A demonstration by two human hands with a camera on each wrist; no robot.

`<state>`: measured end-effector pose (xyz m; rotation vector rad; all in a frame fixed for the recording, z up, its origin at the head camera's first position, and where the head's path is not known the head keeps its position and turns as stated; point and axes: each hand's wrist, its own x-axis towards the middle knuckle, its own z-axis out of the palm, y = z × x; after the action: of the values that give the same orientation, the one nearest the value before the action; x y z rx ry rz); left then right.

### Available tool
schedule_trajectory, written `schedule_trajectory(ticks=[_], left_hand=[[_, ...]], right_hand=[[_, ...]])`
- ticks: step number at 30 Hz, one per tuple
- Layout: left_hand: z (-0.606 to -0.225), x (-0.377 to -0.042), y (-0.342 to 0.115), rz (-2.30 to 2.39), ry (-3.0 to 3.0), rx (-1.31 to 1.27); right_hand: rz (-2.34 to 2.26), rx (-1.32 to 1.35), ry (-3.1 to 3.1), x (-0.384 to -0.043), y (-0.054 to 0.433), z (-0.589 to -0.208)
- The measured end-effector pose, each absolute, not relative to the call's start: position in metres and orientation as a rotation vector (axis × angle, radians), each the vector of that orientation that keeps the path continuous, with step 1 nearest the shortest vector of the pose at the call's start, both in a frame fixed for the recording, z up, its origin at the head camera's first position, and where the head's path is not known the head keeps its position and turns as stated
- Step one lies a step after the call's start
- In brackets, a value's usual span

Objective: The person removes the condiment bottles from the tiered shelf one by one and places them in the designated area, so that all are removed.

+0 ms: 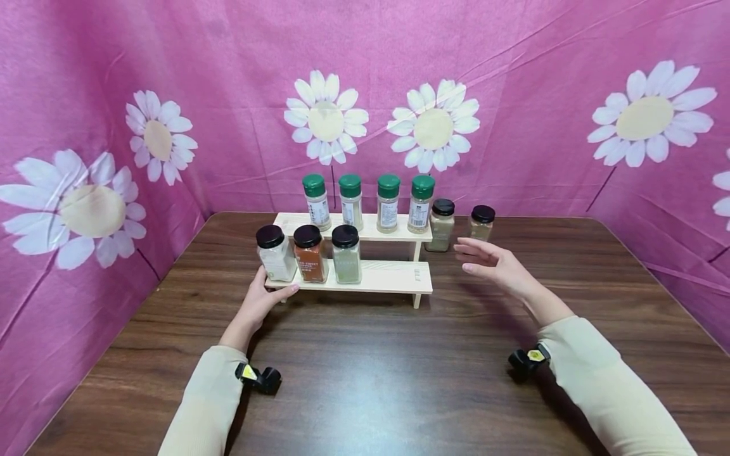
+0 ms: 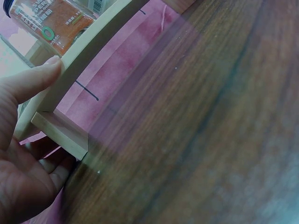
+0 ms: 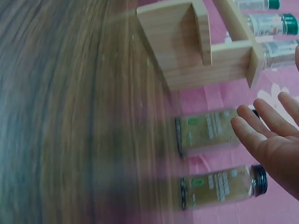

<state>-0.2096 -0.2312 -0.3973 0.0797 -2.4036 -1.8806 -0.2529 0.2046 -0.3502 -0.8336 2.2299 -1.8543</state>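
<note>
A two-tier wooden spice rack [image 1: 393, 277] stands on the table. My left hand [image 1: 256, 305] grips its lower left end; in the left wrist view the thumb [image 2: 44, 77] lies on the shelf's front edge and the other fingers curl by the leg. Three black-capped jars share the lower tier: a pale one [image 1: 276, 256], a red-orange one [image 1: 310, 256] and a greenish one [image 1: 346, 256]. My right hand [image 1: 493, 266] hovers with fingers extended, holding nothing. Close to it, right of the rack, stand two black-capped jars, one greenish [image 1: 440, 228] and one brownish [image 1: 481, 227], partly hidden by the hand.
Several green-capped shaker bottles [image 1: 388, 206] stand on the upper tier. Behind the dark wooden table [image 1: 365, 380] hangs a pink cloth [image 1: 245, 126] with white daisies.
</note>
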Motion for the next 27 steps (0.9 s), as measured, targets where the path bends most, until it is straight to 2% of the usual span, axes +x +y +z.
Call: schedule_trajectory(ticks=[27], left_hand=[[-0.397,-0.209,-0.232,-1.897,-2.384,0.052]], right_hand=[[-1.973,-0.879,2.015,-0.244,0.121,-0.346]])
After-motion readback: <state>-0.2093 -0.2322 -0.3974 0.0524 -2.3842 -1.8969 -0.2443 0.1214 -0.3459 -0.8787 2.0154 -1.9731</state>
